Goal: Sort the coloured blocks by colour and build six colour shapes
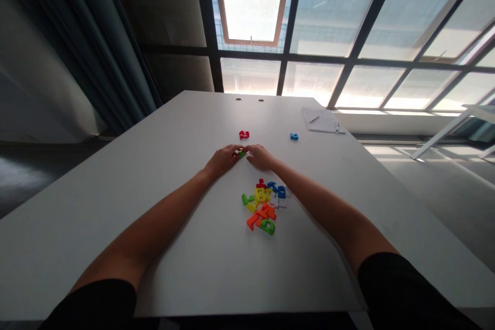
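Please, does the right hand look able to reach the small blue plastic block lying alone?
Probably yes: the right hand is near the small blue plastic block, with only bare white tabletop between them.

Green plastic piece (241,153): small, partly covered; full outline cannot be told. Dark red piece (234,154): close at its left, mostly hidden. Red piece (244,135): notched in outline, just beyond the green, on the white surface (185,124). Blue piece (294,136): small, well apart to the right. Pile of plastic pieces (257,197): loose, nearer the viewer; red and blue at far side, yellow central, white right, orange in front, green at left and nearest end.
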Demonstrator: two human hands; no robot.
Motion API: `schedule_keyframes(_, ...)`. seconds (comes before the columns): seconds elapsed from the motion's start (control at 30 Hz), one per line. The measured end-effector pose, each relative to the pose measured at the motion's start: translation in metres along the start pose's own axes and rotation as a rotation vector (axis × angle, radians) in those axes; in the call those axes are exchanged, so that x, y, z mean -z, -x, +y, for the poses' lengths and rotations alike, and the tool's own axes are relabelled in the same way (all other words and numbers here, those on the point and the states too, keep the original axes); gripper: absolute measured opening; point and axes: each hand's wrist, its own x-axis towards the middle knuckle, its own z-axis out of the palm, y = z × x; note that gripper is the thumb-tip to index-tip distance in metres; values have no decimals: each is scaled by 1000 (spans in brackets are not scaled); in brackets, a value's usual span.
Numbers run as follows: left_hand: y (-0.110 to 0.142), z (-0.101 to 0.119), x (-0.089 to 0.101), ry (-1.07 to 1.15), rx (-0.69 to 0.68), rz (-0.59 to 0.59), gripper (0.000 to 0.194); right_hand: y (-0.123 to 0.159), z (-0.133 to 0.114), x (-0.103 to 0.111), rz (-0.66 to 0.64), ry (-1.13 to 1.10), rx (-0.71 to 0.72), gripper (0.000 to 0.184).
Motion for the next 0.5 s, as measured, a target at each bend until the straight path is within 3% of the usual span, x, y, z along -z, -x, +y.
schedule_keyframes(0.17,2,5,1,-30,1,-21,47,13,-6,22,-75,-63,-35,43)
schedule_keyframes(0.27,3,7,-2,-68,-27,-14,47,37,-5,48,-162,-105,48,27)
schedule_keyframes(0.37,2,7,-3,-89,-72,-4,38,65,-4,72,-339,-223,178,22)
schedule_keyframes(0.5,0,6,-3,-71,-88,4,35,84,-4,82,-449,-298,210,19)
